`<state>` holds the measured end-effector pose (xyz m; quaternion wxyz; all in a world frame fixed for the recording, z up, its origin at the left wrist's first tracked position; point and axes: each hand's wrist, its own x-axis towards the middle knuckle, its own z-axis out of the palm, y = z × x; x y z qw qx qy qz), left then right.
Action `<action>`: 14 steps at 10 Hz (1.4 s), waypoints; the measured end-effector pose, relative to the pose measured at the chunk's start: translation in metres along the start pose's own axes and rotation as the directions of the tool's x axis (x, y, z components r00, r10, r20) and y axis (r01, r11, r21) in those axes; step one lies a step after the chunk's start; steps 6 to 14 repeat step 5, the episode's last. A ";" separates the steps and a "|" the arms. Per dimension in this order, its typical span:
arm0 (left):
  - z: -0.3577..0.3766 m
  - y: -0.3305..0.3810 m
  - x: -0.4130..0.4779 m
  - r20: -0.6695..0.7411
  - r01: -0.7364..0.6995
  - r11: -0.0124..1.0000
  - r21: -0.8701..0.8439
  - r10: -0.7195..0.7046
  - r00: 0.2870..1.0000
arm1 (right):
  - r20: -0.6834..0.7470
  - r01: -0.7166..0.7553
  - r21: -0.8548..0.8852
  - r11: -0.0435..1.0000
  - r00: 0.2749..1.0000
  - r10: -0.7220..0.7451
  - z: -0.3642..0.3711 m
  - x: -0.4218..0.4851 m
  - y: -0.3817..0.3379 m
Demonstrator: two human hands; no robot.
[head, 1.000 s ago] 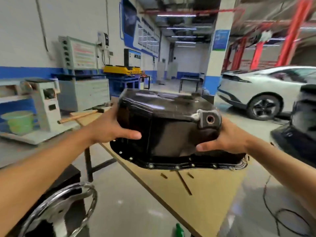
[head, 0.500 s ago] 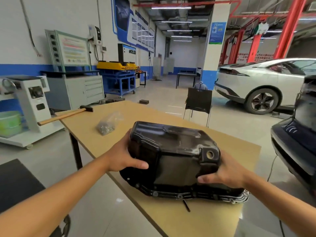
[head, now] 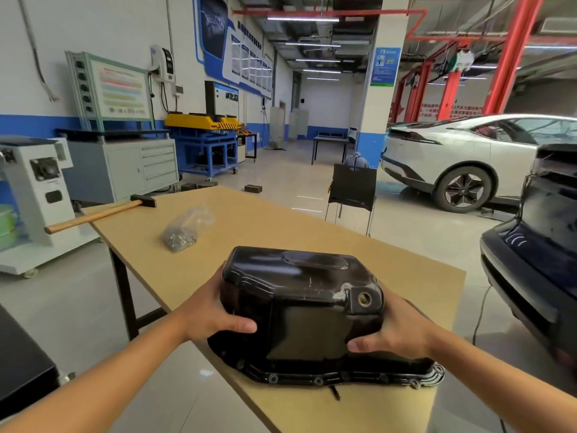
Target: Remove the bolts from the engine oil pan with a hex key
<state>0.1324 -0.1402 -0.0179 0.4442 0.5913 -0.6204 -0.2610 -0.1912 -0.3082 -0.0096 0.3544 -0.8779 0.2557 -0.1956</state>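
Observation:
A black engine oil pan (head: 306,304) rests upside down at the near end of the wooden table (head: 281,226), its flange down. Several bolts (head: 318,380) show along the near flange edge. My left hand (head: 209,310) grips the pan's left side, thumb across its front wall. On the pan's right side, below the drain hole (head: 364,298), my right hand (head: 393,332) holds it. A thin dark hex key (head: 334,392) pokes out from under the flange on the table.
A clear bag of small metal parts (head: 184,229) and a wooden-handled hammer (head: 100,214) lie at the table's far left. A black chair (head: 352,189) stands beyond the table. A dark car (head: 537,251) is close on the right, a white car (head: 468,157) behind it.
The pan has come down from chest height onto the table, both hands still holding its sides. Loose bolts seen on the table earlier are now covered by it.

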 end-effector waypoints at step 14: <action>-0.017 0.018 -0.023 -0.105 0.251 0.913 0.321 -0.229 0.968 | 0.078 -0.081 -0.587 0.805 0.985 0.156 -0.020 -0.012 -0.039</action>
